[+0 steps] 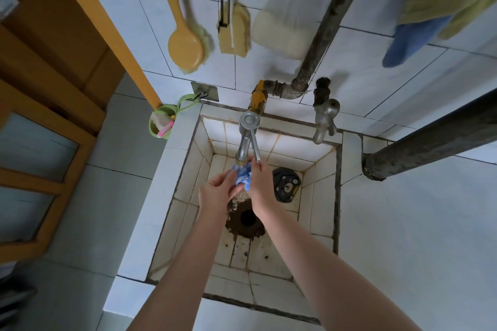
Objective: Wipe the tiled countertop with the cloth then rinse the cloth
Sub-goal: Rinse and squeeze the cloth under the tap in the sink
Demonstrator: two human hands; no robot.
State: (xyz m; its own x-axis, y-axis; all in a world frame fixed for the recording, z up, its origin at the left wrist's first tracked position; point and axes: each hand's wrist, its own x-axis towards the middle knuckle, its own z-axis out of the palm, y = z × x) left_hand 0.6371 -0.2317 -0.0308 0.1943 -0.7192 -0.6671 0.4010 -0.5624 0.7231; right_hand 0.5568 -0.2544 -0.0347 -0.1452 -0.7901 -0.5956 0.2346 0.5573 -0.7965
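Observation:
A blue and white cloth is bunched up directly under the spout of the silver tap, with water running over it and falling toward the drain. My left hand grips the cloth from the left. My right hand grips it from the right, fingers up near the tap's lever. Both hands are over the middle of the tiled sink. The tiled countertop spreads to the right of the sink.
A black drain cover with a bear face lies in the sink at the right. A second old tap and thick pipes stand at the back right. Brushes and sponges hang on the wall. A green cup hangs left of the sink.

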